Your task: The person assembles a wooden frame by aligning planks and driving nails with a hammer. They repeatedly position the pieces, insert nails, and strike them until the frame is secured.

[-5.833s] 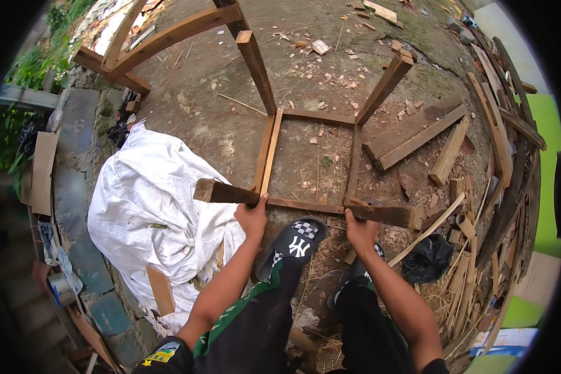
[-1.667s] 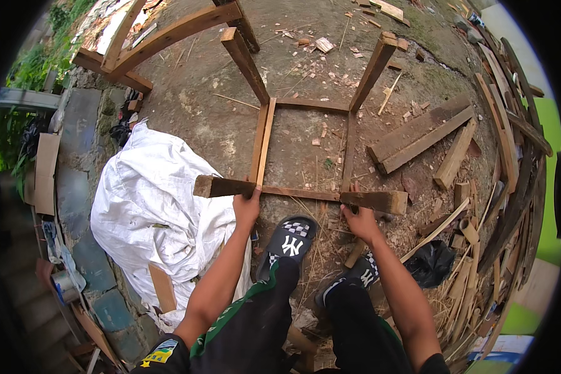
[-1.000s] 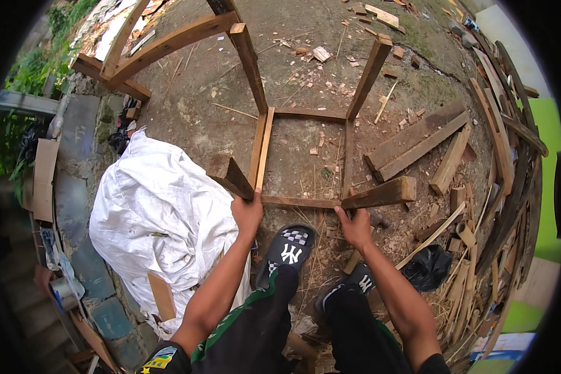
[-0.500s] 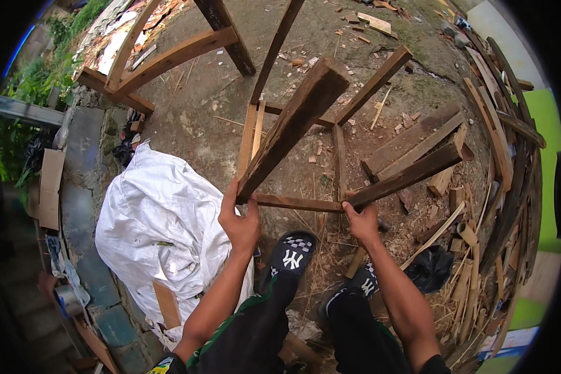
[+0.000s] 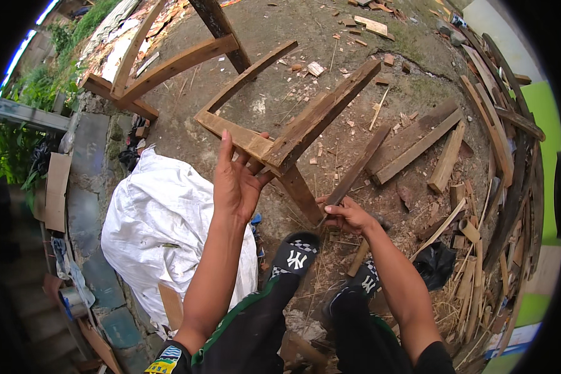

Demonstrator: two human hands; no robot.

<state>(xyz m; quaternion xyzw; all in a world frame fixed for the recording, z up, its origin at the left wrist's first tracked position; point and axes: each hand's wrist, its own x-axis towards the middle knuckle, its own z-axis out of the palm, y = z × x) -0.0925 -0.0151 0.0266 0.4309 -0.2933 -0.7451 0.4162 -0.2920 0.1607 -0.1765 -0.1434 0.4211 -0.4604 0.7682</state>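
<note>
Between my hands is a wooden frame [image 5: 323, 113] of joined legs and rails, like a stool or small table frame, tilted on its side. Its thick rough leg slants up to the right. My left hand [image 5: 238, 181] is closed around the lighter rail beside the corner where that leg joins. At the lower corner, my right hand [image 5: 349, 217] pinches the end of another dark leg [image 5: 361, 165]. Part of the frame behind the thick leg is hidden.
A white sack [image 5: 174, 224] lies at the left beside a low block wall [image 5: 87, 187]. Another wooden frame [image 5: 174, 65] stands at the far left. Loose planks [image 5: 417, 140], a scrap wood pile [image 5: 505, 168] and a black plastic bag [image 5: 433, 265] are at the right.
The wooden frame has turned and tipped in my hands, its near left corner rising. My left hand has moved up and shifted its hold to the rail; my right hand has moved slightly left.
</note>
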